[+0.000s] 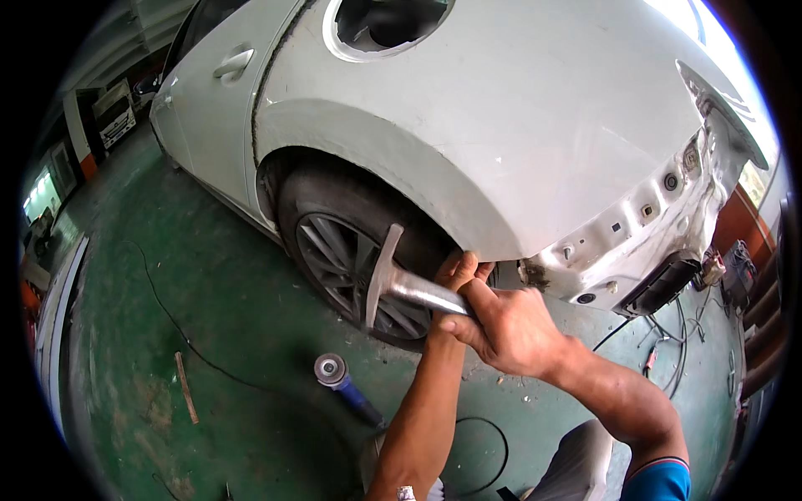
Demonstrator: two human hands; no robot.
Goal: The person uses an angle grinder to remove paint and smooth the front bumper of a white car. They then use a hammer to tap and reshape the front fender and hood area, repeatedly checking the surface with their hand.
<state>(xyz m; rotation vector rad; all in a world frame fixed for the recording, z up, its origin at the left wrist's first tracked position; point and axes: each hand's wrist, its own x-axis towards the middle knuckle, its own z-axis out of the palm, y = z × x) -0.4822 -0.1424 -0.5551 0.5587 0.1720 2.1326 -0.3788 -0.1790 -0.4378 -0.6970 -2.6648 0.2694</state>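
Observation:
My right hand (pixel 514 326) is wrapped round the shiny metal handle of a body hammer (pixel 384 271). Its long, slim head stands in front of the wheel (pixel 338 250). Behind the hammer handle, my left hand (pixel 462 267) is raised to the lower rear corner of the white car's wheel arch (pixel 489 230), fingers curled at the panel edge. Whatever those fingers grip is hidden by the panel and my right hand. A dull, sanded-looking band runs along the arch of the white rear fender (pixel 535 134).
On the green floor lie a blue angle grinder (pixel 342 380), a thin strip (pixel 185 388) and a dark cable (pixel 163 309). The car's rear end (pixel 618 225) is stripped of its bumper. More cables (pixel 685 342) lie at the right, and long panels (pixel 63 317) line the left.

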